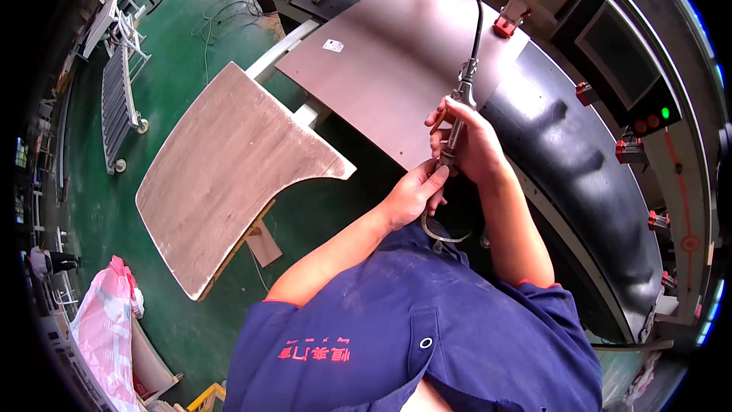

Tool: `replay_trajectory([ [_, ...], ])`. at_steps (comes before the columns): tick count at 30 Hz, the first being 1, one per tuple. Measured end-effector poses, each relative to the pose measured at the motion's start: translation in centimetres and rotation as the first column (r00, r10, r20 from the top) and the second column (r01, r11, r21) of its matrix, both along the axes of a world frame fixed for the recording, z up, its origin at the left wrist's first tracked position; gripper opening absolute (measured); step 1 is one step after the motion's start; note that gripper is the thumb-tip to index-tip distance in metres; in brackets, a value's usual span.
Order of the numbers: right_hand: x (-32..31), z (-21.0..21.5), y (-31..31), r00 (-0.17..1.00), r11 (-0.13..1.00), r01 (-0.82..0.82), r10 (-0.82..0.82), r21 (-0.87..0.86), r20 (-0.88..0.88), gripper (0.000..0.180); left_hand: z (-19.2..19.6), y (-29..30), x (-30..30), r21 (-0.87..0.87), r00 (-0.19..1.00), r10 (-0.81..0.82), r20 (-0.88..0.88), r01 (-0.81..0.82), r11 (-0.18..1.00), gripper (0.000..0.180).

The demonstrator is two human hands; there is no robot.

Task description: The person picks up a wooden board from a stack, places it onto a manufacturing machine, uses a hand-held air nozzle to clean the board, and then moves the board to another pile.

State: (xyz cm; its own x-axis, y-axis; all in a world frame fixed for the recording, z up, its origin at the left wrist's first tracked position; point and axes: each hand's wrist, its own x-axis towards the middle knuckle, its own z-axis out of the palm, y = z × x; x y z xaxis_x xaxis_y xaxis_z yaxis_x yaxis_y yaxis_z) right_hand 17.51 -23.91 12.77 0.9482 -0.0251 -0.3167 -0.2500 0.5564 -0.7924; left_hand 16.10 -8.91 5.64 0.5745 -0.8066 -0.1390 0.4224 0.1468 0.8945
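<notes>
**Asker:** So, what are the hands doing?

**Describer:** Seen from above, the right hand [474,141] is wrapped in a closed fist around the metal handle of an air blow gun [460,107], held almost upright in front of the chest. The left hand [415,192] sits just below, its fingertips pinched on the bottom end of the tool, where a thin pale hose [436,233] loops down toward the blue work shirt [412,328].

**Asker:** Where does the tool point?

**Describer:** Its long dark nozzle [478,19] rises away from the body, over a flat brownish panel [389,61] lying on a machine bed. To the right of the hands runs a broad black curved belt [579,168] with red clamps along its edge.

**Asker:** What else is nearby?

**Describer:** To the left, well apart, a curved wooden board [229,168] rests on a stand above a green floor [175,91]. A pink and white bag [107,320] sits at lower left.

**Asker:** What could go wrong?

**Describer:** I judge the weak point is the hose joint under the left fingers. If it works loose under pressure, the hose could whip toward the body. A squeeze of the right fist might also send a burst of air that lifts dust toward the face. And the slack loop hangs close to the shirt, where it could snag.
</notes>
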Motion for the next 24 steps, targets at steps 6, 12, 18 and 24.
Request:
replay_trajectory([
  [6, -1.1, 1.8, 2.0, 0.991, 0.976, 0.111, -0.093, -0.187, 0.100, 0.022, 1.9, 0.2, -2.1, -0.086, 0.999, 0.049, -0.022, -0.050, 0.995, 0.034],
  [12, -2.4, 0.5, 2.2, 0.968, 0.970, 0.161, -0.120, -0.182, 0.219, 0.022, 2.5, 0.4, -3.5, -0.095, 0.992, 0.114, -0.047, -0.118, 0.989, 0.032],
  [18, -2.9, -0.3, 2.8, 0.955, 0.955, 0.216, -0.163, -0.201, 0.248, 0.021, 2.3, -0.4, -4.6, -0.009, 0.931, 0.322, 0.170, -0.325, 0.946, 0.027],
  [24, -2.7, 0.2, 2.0, 0.957, 0.968, 0.237, -0.219, -0.081, 0.191, 0.020, 2.9, 0.9, -2.3, -0.063, 0.994, 0.104, -0.040, -0.106, 0.992, 0.033],
])
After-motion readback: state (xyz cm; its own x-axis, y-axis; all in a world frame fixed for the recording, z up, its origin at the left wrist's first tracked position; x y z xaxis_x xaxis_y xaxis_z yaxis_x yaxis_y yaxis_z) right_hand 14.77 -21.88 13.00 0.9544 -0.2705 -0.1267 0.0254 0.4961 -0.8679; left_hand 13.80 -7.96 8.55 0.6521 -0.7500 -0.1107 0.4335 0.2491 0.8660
